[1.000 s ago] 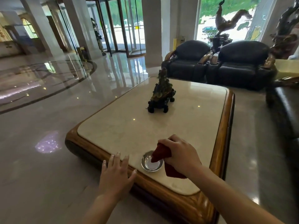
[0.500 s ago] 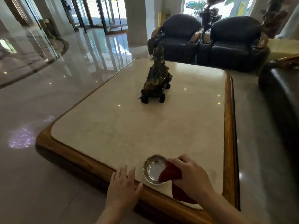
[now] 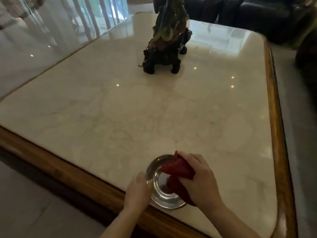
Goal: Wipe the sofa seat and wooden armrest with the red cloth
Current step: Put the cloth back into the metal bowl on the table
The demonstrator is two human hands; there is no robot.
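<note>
My right hand (image 3: 199, 179) grips the bunched red cloth (image 3: 176, 170) and holds it down into a small shiny metal bowl (image 3: 159, 194) near the front edge of the marble-topped table (image 3: 120, 117). My left hand (image 3: 137, 191) rests against the bowl's left rim, fingers curled along it. Dark leather sofas (image 3: 253, 12) stand beyond the table's far edge, cut off by the top of the view. No wooden armrest shows clearly.
A dark carved ornament on small feet (image 3: 165, 47) stands at the table's far middle. The table has a raised wooden border (image 3: 276, 117). Glossy stone floor (image 3: 25, 203) lies to the left and front. Another dark seat (image 3: 307, 57) sits at the right edge.
My view has dropped and come closer to the table. My right hand pushed the red cloth into the bowl. My left hand moved from the wooden edge to the bowl's rim.
</note>
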